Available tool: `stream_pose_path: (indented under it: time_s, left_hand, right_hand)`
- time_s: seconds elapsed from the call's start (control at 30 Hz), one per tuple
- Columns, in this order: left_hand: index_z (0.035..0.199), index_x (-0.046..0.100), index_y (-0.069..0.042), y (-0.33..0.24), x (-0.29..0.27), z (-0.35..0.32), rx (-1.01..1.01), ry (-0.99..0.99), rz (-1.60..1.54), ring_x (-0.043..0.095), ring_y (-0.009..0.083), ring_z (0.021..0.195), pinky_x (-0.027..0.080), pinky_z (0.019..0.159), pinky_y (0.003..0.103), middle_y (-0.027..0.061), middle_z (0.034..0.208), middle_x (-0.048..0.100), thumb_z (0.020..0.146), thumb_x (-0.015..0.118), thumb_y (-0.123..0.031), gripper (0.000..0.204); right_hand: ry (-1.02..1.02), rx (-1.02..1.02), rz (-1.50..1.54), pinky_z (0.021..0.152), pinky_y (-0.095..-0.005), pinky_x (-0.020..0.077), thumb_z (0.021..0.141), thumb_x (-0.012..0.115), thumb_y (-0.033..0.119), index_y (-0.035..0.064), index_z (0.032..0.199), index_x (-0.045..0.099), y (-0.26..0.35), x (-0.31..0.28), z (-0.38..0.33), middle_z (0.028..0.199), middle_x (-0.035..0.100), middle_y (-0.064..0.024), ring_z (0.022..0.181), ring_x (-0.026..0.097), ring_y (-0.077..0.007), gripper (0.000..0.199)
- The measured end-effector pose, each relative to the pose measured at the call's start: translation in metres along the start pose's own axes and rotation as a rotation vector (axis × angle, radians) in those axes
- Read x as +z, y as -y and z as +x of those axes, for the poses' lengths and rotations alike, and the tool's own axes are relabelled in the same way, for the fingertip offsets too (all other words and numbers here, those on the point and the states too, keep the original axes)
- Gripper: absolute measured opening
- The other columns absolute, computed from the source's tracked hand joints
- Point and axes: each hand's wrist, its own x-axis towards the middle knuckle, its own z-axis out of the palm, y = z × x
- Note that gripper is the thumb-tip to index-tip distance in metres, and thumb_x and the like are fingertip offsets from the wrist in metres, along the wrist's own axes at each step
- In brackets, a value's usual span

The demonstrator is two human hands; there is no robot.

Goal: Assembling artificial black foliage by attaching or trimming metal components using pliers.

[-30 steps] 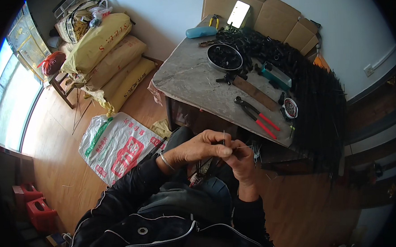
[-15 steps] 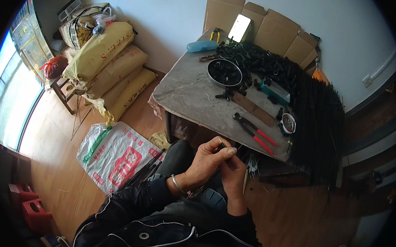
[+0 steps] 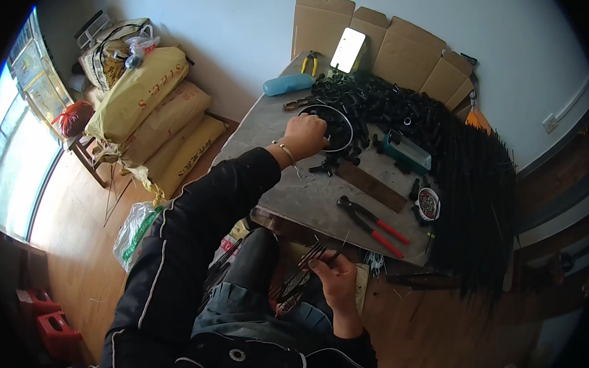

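At the table's far side, my left hand (image 3: pixel 307 134) dips into a round metal-rimmed bowl (image 3: pixel 352 133) of small black plastic pieces. Its fingers bend downward, and the tips are lost among the dark pieces, so I cannot see whether they grip one. My right hand (image 3: pixel 339 279) stays low in front of the table's near edge, above my lap. Closed thumb against fingers, it holds several thin dark rods (image 3: pixel 309 255), whose ends stick up past the fingers. A pair of red-handled pincers (image 3: pixel 371 224) lies on the table between the hands and the right-hand clutter.
The grey table (image 3: pixel 288 196) bears a brown flat bar (image 3: pixel 372 186), a teal box (image 3: pixel 406 153), a small cup (image 3: pixel 428 204), a blue case (image 3: pixel 288 84) and heaped black parts (image 3: pixel 396 98). Long black strands (image 3: pixel 475 208) hang off its right. Stacked sacks (image 3: pixel 147 98) stand left.
My left hand has parted from the right and reached forward to the bowl. My right hand has moved slightly down and left, with the rods now showing in it.
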Motion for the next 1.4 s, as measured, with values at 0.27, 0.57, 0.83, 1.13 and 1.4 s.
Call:
stream_pose_path:
  time_s: [0.27, 0.57, 0.83, 1.13, 1.4]
  left_hand:
    - [0.080, 0.071, -0.008, -0.014, 0.011, 0.020, 0.134, 0.199, 0.312, 0.069, 0.0276, 0.079, 0.050, 0.068, 0.037, 0.0112, 0.080, 0.071, 0.076, 0.064, -0.016, 0.011]
    - [0.083, 0.065, -0.009, -0.016, 0.023, 0.022, 0.151, 0.145, 0.202, 0.067, 0.0282, 0.083, 0.049, 0.068, 0.043, 0.0112, 0.081, 0.068, 0.076, 0.059, -0.014, 0.010]
    - [0.085, 0.068, -0.011, -0.018, 0.028, 0.023, 0.047, 0.063, 0.183, 0.068, 0.0285, 0.083, 0.050, 0.070, 0.041, 0.0121, 0.085, 0.070, 0.077, 0.061, -0.016, 0.012]
    - [0.093, 0.066, -0.005, -0.020, -0.001, -0.007, -0.091, 0.005, -0.826, 0.063, 0.0138, 0.074, 0.049, 0.067, 0.026, 0.0047, 0.081, 0.066, 0.085, 0.062, -0.017, 0.016]
    - [0.107, 0.061, -0.001, -0.070, -0.030, -0.155, -0.491, 0.712, -1.799, 0.061, 0.0151, 0.087, 0.050, 0.078, 0.028, 0.0056, 0.094, 0.062, 0.090, 0.055, -0.015, 0.022]
  right_hand:
    - [0.038, 0.025, -0.032, 0.076, -0.0301, 0.0547, 0.088, 0.062, -0.002, -0.0060, 0.096, 0.062, 0.002, -0.013, 0.015, 0.092, 0.068, -0.0135, 0.081, 0.065, -0.0176, 0.009]
    - [0.049, 0.006, -0.023, 0.076, -0.0309, 0.0553, 0.088, 0.062, -0.002, -0.0053, 0.095, 0.062, -0.002, -0.015, 0.006, 0.092, 0.068, -0.0137, 0.082, 0.066, -0.0183, 0.008]
    - [0.004, 0.019, 0.014, 0.076, -0.0314, 0.0553, 0.088, 0.062, -0.002, -0.0055, 0.095, 0.062, -0.001, -0.017, -0.002, 0.092, 0.068, -0.0145, 0.083, 0.066, -0.0194, 0.008]
    - [0.037, 0.049, 0.171, 0.072, -0.0263, 0.0495, 0.088, 0.065, 0.004, -0.0021, 0.092, 0.063, -0.003, -0.019, 0.009, 0.085, 0.065, -0.0052, 0.075, 0.062, -0.0126, 0.007]
    - [0.059, -0.003, 0.124, 0.068, -0.0258, 0.0498, 0.089, 0.066, 0.008, 0.0003, 0.091, 0.063, 0.012, -0.015, 0.011, 0.083, 0.065, -0.0036, 0.073, 0.061, -0.0107, 0.009]
